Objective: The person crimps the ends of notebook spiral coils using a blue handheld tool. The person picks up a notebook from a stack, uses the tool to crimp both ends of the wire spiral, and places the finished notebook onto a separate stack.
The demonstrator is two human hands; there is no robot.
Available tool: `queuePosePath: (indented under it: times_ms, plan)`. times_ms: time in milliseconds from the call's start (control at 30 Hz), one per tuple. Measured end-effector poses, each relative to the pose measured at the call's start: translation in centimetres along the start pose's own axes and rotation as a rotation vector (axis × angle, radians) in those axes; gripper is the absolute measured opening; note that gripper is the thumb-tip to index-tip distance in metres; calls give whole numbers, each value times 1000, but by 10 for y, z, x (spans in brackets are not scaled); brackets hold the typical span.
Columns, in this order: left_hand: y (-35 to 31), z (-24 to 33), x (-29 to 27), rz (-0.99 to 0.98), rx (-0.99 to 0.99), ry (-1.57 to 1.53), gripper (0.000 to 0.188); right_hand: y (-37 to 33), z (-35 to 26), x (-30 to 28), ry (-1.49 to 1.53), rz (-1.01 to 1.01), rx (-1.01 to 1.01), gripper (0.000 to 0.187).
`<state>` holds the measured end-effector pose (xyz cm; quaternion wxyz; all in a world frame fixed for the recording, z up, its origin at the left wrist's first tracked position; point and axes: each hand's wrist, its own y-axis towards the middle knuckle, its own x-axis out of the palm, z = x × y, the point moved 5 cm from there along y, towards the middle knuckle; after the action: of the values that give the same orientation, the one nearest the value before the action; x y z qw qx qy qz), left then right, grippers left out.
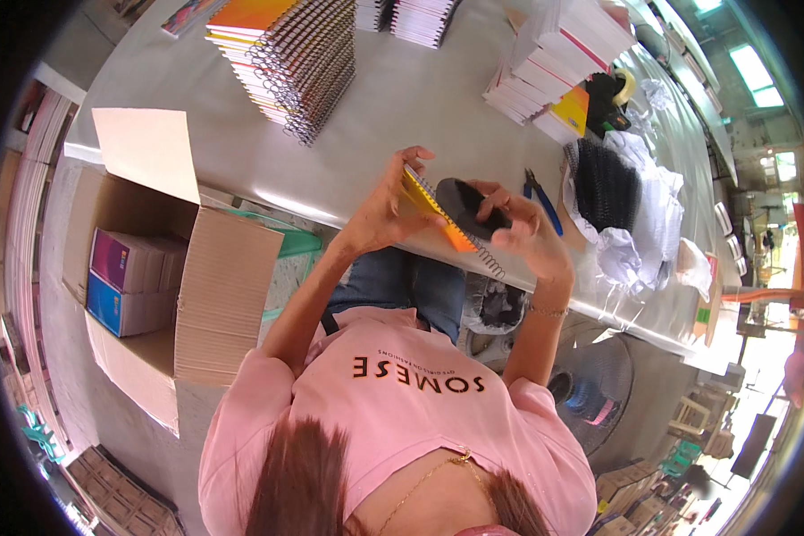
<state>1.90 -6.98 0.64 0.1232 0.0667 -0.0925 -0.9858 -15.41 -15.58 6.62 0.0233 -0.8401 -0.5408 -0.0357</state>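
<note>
Head view: spiral notebook [422,196] over near edge of grey table [411,103], left hand [386,210] pinching it, thumb opposite fingers. Right hand [531,230] curls at dark disc [452,191]; can't tell if gripping. Notebook likely light, bendy; hold page block, spare springy coil [490,260].

A pale pink T-shirt [393,411] it is, loose short sleeves [257,393], bold dark lettering [417,376] across the chest! Blue jeans [400,281] below, a fine gold necklace [418,483] with a small pendant [461,457], a slim bracelet [547,311] circling the right wrist, and long brown hair [299,478] spilling over the front.
</note>
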Motion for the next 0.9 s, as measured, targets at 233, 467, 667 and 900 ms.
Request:
queuePosePath:
  times_ms: [233,467,667,900]
  plan:
    - [0,-4,4,6,81,-22,79,30,27,-32,-475,365,205,47]
    - [-5,-7,12,265,41,-25,47,-4,41,-70,-1019,787,-4,65]
    - [-6,-1,14,263,108,-40,31,-47,56,-55,-1427,1003,313,57]
    - [-6,6,5,253,59,27,25,-52,28,-57,-780,1123,-157,54]
